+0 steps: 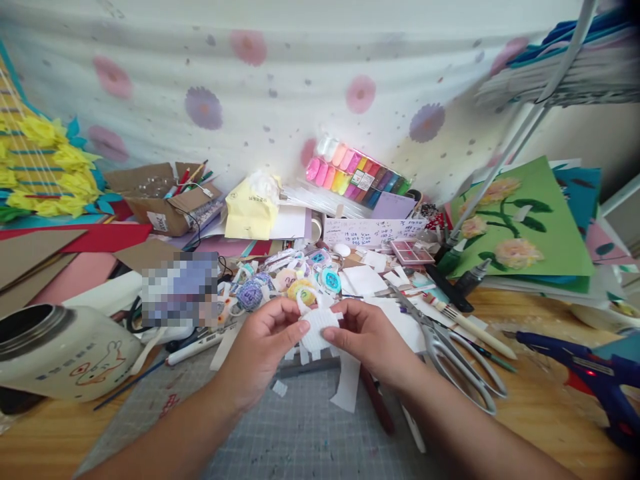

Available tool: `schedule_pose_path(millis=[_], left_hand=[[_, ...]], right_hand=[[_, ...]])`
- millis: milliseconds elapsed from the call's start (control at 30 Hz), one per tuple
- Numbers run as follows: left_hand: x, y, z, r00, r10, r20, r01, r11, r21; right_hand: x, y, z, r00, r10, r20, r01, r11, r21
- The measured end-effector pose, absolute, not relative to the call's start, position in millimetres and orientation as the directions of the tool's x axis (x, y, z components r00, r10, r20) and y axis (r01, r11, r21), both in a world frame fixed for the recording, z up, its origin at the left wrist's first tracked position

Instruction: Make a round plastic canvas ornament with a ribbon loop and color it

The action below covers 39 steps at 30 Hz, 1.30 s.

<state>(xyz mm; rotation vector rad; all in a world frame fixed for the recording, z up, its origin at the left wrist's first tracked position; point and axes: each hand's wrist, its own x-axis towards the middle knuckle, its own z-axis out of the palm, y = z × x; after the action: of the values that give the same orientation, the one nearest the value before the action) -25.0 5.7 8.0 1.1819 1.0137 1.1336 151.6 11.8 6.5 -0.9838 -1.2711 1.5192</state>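
Between my two hands is a small white paper piece [319,329], roughly round, with short tabs and strips sticking out around its edge. My left hand [273,340] pinches its left side between thumb and fingers. On the opposite side, the thumb and fingers of my right hand [367,333] grip it too. Just beyond lie several small decorated round pieces, among them a turquoise one [330,280] and a purple one [253,292]. A white paper strip [347,383] hangs below my right hand, and a paper scrap [280,388] rests on the grey cutting mat [200,427].
Large scissors [450,353] lie right of my right hand. A blue glue gun [575,367] with a lit red light sits farther right. A wide-mouthed jar [65,353] stands at left. Behind are a cardboard box [170,210], a coloured clay set [357,177] and a green flower picture [530,227].
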Motion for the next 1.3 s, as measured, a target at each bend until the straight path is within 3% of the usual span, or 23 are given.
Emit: schedule_pose_path(millis=[200,367,600,767,933,1100,1300], left_hand=[[-25,3,7,0.159,0.977,0.141,0.192,-0.171,0.966],[-20,-1,15,0.230,0.965,0.122,0.354,-0.200,0.914],[-18,1,14,0.270,0.962,-0.051,0.177,0.002,0.984],[-20,2,12,0.238,0.970,-0.043,0.069,0.027,0.997],[-27,6,14,0.214,0.976,-0.035,0.062,0.022,0.998],[-33,7,15,0.159,0.987,0.017,0.078,-0.030,0.996],[-32,6,18,0.243,0.948,0.204,0.273,-0.269,0.924]], right_hand=[[153,10,11,-0.275,0.960,0.060,-0.157,0.017,-0.987],[152,11,12,-0.215,0.974,0.077,-0.239,0.024,-0.971],[160,16,12,-0.190,0.980,0.057,-0.244,0.008,-0.970],[156,15,10,-0.312,0.950,0.002,-0.148,-0.047,-0.988],[154,15,9,-0.324,0.946,-0.012,-0.168,-0.070,-0.983],[153,15,8,-0.323,0.946,-0.019,-0.197,-0.087,-0.977],[152,14,10,-0.312,0.950,-0.024,-0.207,-0.093,-0.974]])
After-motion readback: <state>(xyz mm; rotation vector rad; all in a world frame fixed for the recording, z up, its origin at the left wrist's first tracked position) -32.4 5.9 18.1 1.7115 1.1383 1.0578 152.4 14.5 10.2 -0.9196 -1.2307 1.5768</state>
